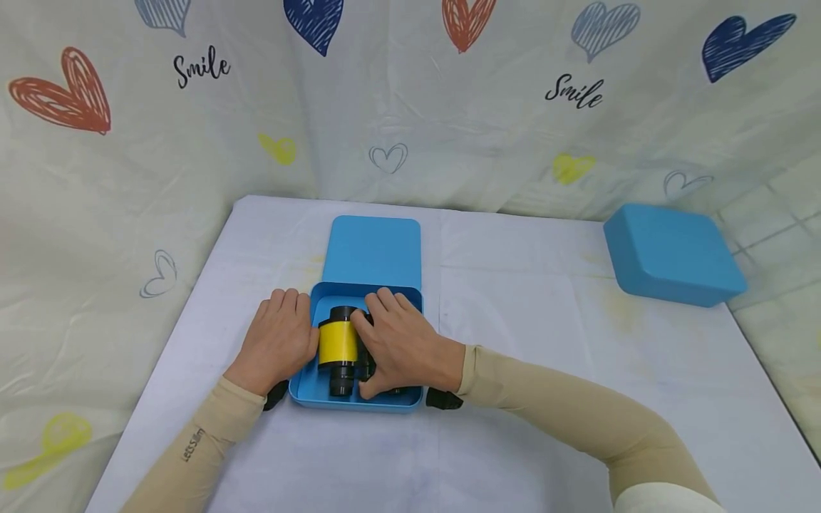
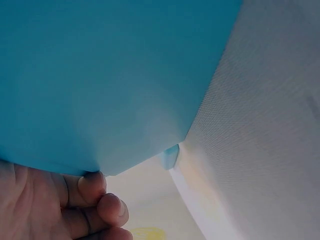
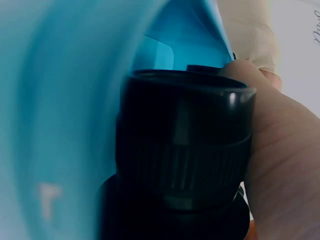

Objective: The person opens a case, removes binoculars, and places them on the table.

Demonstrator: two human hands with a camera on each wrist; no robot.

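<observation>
Binoculars with a yellow band and black eyepieces lie inside an open blue box. My right hand reaches over the right side of the box and grips the binoculars, covering their right barrel. In the right wrist view a black eyepiece stands close beside that hand, near the box's blue wall. My left hand holds the left wall of the box. In the left wrist view its curled fingers touch the edge of the blue wall; the thumb is hidden there.
A flat blue panel lies directly behind the box; whether it is joined to it cannot be told. Another blue box sits at the table's right rear corner. White cloth covers the table, and a curtain printed with hearts hangs behind.
</observation>
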